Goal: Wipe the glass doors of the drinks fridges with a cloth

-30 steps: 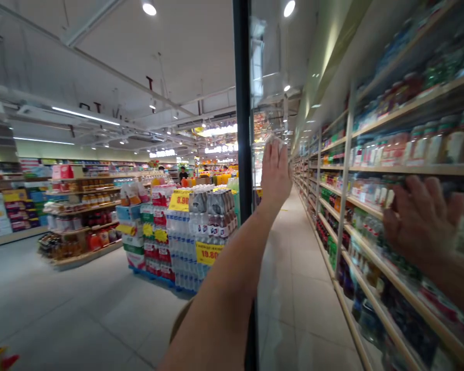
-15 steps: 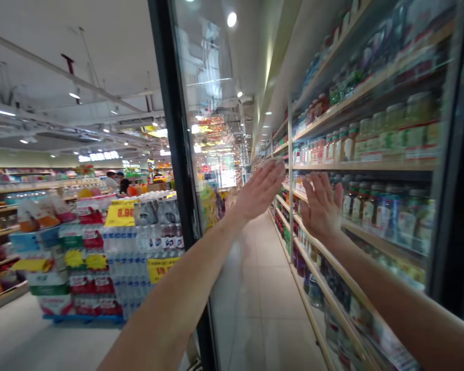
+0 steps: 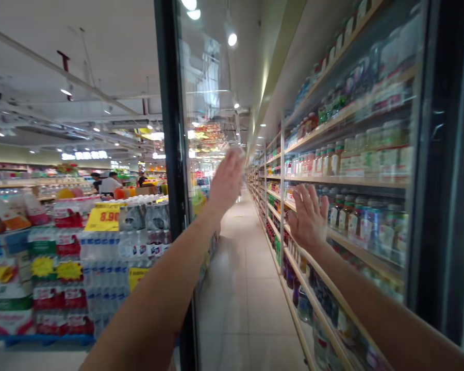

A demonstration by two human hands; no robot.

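Since the earlier frame, the left hand (image 3: 226, 183) has been shifted leftward across the glass door (image 3: 212, 103). The fingers of both hands are held extended and apart, gripping nothing. The right hand (image 3: 308, 219) is pressed flat nearby. The door is judged partly swung, standing out from the drink shelves (image 3: 348, 180) and not yet shut.

The fingertips of the left hand (image 3: 227, 180) are blurred, and it cannot be told if this hand or the right hand (image 3: 308, 219) touches the glass door (image 3: 209, 93). Both forearms (image 3: 158, 304) are cut off by the bottom edge. The bottles (image 3: 365, 221) on the shelves (image 3: 348, 181) are too blurred to read, and the people (image 3: 108, 183) far behind are too small to tell.
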